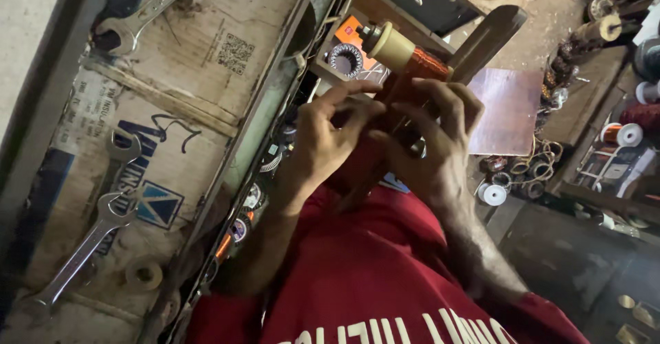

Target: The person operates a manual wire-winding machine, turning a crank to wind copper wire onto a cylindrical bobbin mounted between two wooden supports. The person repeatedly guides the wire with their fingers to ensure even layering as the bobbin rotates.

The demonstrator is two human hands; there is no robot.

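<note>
Over a cluttered workshop floor, the left hand [323, 137] and right hand [433, 137] both pinch the cream-capped copper-wire coil [412, 65] before the chest; its fine windings look fragile, so the hard cap seems the safer grip.

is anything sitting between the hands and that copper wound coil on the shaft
Nothing visible does. The left hand and the right hand are both already closed around the lower end of the copper coil, fingers touching it. The fingers themselves hide the exact contact spot, so the grip there cannot be seen.
</note>
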